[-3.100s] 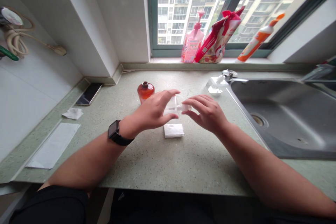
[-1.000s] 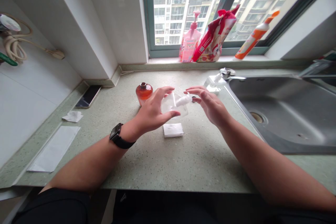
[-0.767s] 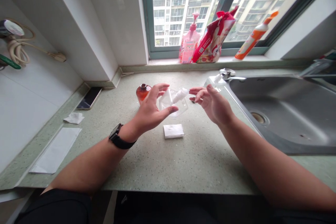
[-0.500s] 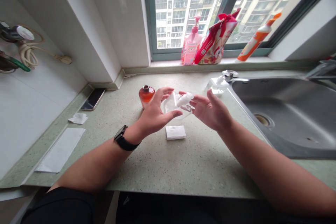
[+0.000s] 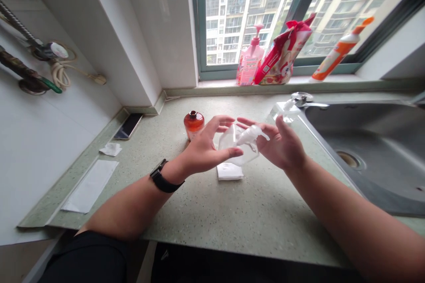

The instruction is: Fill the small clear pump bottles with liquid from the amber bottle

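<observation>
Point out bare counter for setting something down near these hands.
Bare counter lies in front of the folded napkin, toward the near edge. It's crowded around the clear pump bottle between the left hand and right hand, with the amber bottle just behind.

A clear plastic bottle, seemingly empty, is held tilted above the worktop, its side against the left hand. Its white pump head angles up toward the right hand, with the spout pointing right.
</observation>
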{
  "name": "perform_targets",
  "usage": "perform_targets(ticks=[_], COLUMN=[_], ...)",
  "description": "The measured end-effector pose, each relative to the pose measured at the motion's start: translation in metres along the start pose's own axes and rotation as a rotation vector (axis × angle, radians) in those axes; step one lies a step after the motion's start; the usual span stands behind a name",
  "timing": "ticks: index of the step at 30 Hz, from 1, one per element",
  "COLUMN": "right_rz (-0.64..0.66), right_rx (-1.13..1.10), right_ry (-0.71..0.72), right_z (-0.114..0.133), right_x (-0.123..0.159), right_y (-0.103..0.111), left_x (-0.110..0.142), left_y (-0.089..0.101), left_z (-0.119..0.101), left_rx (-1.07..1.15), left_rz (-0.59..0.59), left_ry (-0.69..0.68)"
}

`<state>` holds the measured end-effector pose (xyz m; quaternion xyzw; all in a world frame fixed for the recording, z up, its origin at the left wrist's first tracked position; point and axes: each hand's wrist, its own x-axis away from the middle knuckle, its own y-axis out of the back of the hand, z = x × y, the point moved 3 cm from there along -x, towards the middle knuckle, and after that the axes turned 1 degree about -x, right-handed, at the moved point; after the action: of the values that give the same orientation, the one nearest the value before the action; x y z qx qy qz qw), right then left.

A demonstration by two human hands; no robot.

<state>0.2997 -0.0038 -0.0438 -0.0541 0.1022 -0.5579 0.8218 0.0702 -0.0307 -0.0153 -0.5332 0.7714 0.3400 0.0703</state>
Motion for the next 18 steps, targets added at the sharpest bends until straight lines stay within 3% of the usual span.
perform_targets(ticks=[4,7,9,11,14,18], right_rz=[-0.059,-0.133,-0.18,-0.226,-0.306,-0.372], right_rx=[-0.034,0.026,0.058,0.073,0.051,0.007], right_ry=[0.038,0.054,0.06,0.069,0.066,0.028], right_z=[-0.007,-0.014,-0.02,-0.025,-0.032,-0.04], right_x=[-0.008,-0.013,-0.016,-0.019,-0.022,-0.023], right_y=[0.017,0.03,0.038,0.044,0.048,0.05], left_x=[-0.009,-0.013,-0.012,-0.009,-0.002,0.01], left_y=[0.041,0.095,0.134,0.169,0.206,0.222], left_z=[-0.015,-0.017,-0.008,0.008,0.045,0.093], left_rx=[-0.034,-0.161,-0.24,-0.288,-0.376,-0.626], left_rz=[-0.107,-0.271,-0.386,-0.474,-0.562,-0.531], left_ry=[-0.034,-0.053,0.007,0.12,0.44,0.794])
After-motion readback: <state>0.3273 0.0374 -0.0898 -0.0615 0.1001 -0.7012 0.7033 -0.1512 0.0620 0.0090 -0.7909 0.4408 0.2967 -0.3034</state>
